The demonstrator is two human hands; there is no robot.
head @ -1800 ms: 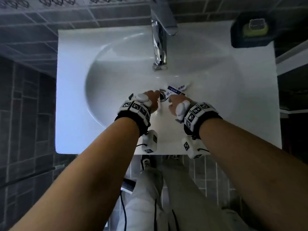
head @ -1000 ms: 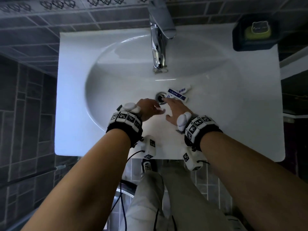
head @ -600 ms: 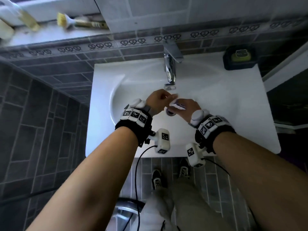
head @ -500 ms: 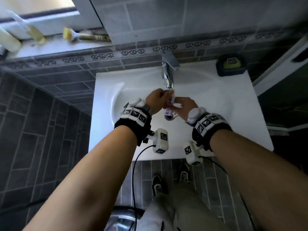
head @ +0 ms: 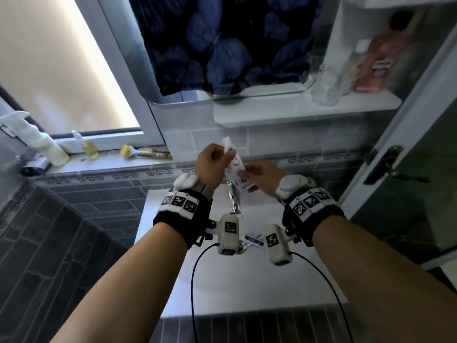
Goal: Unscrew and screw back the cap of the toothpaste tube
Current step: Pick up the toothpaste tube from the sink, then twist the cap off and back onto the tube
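A small white toothpaste tube (head: 235, 167) with dark print stands nearly upright in the air above the faucet, held between both hands. My left hand (head: 212, 164) is closed around its upper part, and the tube's white top end (head: 226, 141) sticks out above the fingers. My right hand (head: 262, 173) pinches the lower part from the right. The fingers hide much of the tube, so I cannot make out the cap.
Below the hands are the chrome faucet (head: 232, 199) and the white sink (head: 173, 256), with a blue-labelled packet (head: 253, 240) lying in the basin. A shelf (head: 296, 112) with bottles hangs above on the right. Bottles and a brush (head: 138, 152) sit on the window sill. A door handle (head: 385, 167) is at the right.
Both hands lifted the tube out of the basin and raised it above the faucet. The camera tilted up from the sink to the wall, window and shelf.
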